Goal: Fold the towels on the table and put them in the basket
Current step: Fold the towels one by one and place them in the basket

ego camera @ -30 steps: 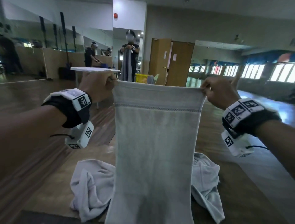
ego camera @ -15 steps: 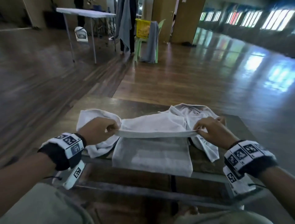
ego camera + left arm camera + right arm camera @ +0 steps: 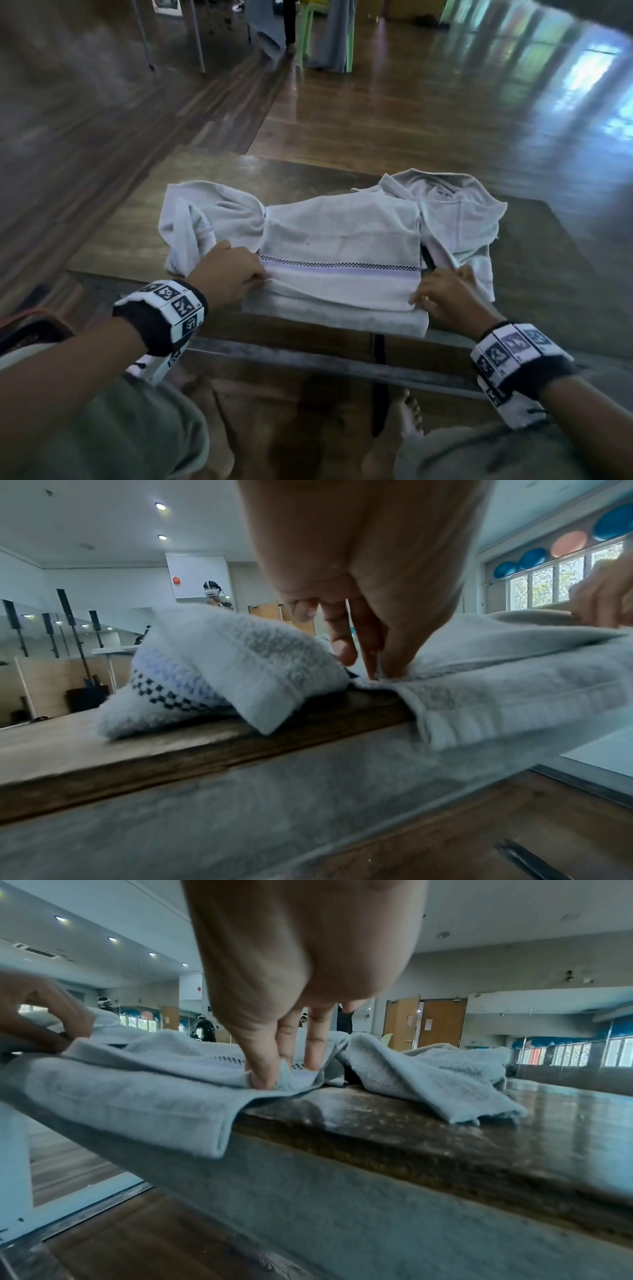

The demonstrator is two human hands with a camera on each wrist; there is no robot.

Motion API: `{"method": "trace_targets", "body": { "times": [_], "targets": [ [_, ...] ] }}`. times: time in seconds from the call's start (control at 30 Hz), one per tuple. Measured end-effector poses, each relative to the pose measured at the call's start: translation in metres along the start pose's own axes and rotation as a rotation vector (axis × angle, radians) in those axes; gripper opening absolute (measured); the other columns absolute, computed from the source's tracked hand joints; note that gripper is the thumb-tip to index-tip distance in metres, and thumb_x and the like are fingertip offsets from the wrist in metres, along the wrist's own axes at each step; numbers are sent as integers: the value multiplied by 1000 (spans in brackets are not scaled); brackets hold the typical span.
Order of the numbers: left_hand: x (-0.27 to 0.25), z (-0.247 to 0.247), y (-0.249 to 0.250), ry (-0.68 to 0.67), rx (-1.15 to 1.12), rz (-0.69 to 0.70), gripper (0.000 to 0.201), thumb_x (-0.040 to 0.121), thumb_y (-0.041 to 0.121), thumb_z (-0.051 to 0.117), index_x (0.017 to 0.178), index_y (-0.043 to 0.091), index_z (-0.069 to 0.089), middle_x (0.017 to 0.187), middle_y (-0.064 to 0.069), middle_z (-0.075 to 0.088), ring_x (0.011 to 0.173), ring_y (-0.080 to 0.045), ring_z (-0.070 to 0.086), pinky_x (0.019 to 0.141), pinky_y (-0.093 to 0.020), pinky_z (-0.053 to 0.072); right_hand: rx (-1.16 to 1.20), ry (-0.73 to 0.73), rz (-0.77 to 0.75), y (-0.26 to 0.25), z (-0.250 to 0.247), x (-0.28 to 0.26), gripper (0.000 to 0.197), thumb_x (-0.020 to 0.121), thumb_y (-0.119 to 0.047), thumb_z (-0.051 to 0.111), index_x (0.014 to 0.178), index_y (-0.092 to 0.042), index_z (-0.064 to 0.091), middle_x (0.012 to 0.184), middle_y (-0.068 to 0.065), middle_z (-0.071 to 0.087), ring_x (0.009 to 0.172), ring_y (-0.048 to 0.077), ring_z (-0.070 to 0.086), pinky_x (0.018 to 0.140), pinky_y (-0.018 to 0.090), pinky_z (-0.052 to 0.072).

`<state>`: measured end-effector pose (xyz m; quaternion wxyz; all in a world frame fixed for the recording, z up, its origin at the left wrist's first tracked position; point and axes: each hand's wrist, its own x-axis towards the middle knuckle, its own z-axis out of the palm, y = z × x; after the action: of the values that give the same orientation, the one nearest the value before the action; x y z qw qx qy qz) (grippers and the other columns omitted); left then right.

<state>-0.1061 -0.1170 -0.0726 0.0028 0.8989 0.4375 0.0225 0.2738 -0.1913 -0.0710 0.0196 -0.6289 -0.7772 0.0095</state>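
Towel folded over at the near edge of the worktop

The left hand [image 3: 227, 270] and right hand [image 3: 445, 298] each pinch a corner of the folded towel [image 3: 342, 246], which lies flat on the worktop [image 3: 120, 240] between two crumpled towels [image 3: 202, 222]; the right hand's outer fingers look straighter, though blur makes that uncertain.

Both forearms reach forward, each wrist wrapped in black band with white marker blocks. Left hand [image 3: 228, 272] knuckles up, fingers [image 3: 371, 653] pointing down, thumb and fingertips pinching cloth edge. Right hand [image 3: 447, 297] likewise palm down, fingers [image 3: 262, 1053] spread and angled down, thumb and forefinger pinching cloth corner. Hands level with each other, well apart. Bare foot [image 3: 407, 416] visible below, between knees.
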Motion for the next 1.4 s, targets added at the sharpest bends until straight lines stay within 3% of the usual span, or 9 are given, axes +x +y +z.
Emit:
{"method": "trace_targets", "body": {
  "times": [0.2,0.3,0.6,0.73,0.87,0.97,1.13,1.3,1.4],
  "targets": [
    [35,-2,-15,-21,131,-38,25,93,35,46,99,29,70,103,11,68,100,-14,58,77,-30,20,-93,-5,44,4,-3,32,12,73,-26,76,79,-37,74,96,-14,71,108,15,53,79,38,29],
    [49,0,-20,-13,145,-71,24,91,35,48,98,30,70,101,9,69,100,-17,58,84,-34,29,-116,23,65,7,-3,49,10,79,-27,70,81,-35,75,98,-14,71,114,12,44,76,34,21],
    [52,-8,-27,72,-39,-173,15,87,35,57,89,33,71,92,11,69,96,-15,59,92,-38,29,-86,41,57,11,-8,55,12,84,-27,64,85,-35,72,98,-15,69,100,16,52,78,36,21],
    [30,-13,-30,283,-94,-85,19,81,39,58,79,27,73,82,8,69,85,-19,61,79,-38,31,-69,200,25,14,-14,35,11,78,-23,71,85,-31,72,93,-8,71,85,20,59,72,31,15],
    [9,-3,-33,338,-66,-11,37,81,47,47,71,22,72,77,6,67,73,-21,60,69,-31,25,-20,316,-32,11,-17,13,17,70,-17,78,83,-27,72,96,-4,72,75,20,62,67,32,17],
    [-2,6,-32,302,-38,48,35,82,42,45,75,25,75,76,7,68,67,-19,62,66,-31,24,-7,294,-70,8,-11,2,19,67,-14,81,80,-24,72,96,-2,71,76,16,63,67,33,20],
    [-8,16,-29,242,-8,67,35,82,37,42,82,28,76,77,10,71,68,-17,64,64,-31,19,27,199,-105,8,3,-4,21,64,-14,83,76,-25,70,74,-10,66,75,14,64,69,27,15],
    [-6,16,-27,332,-50,-43,25,81,31,51,80,24,75,80,7,72,71,-17,66,69,-32,24,44,94,-149,4,11,-6,18,65,-23,82,76,-31,70,76,-14,64,76,12,62,74,23,15],
    [-5,19,-28,321,-12,-17,18,80,28,56,79,25,74,79,7,72,72,-18,66,70,-32,24,59,74,-151,4,11,-5,14,69,-26,80,79,-31,71,77,-13,63,79,13,61,72,22,14]
  ]
}}
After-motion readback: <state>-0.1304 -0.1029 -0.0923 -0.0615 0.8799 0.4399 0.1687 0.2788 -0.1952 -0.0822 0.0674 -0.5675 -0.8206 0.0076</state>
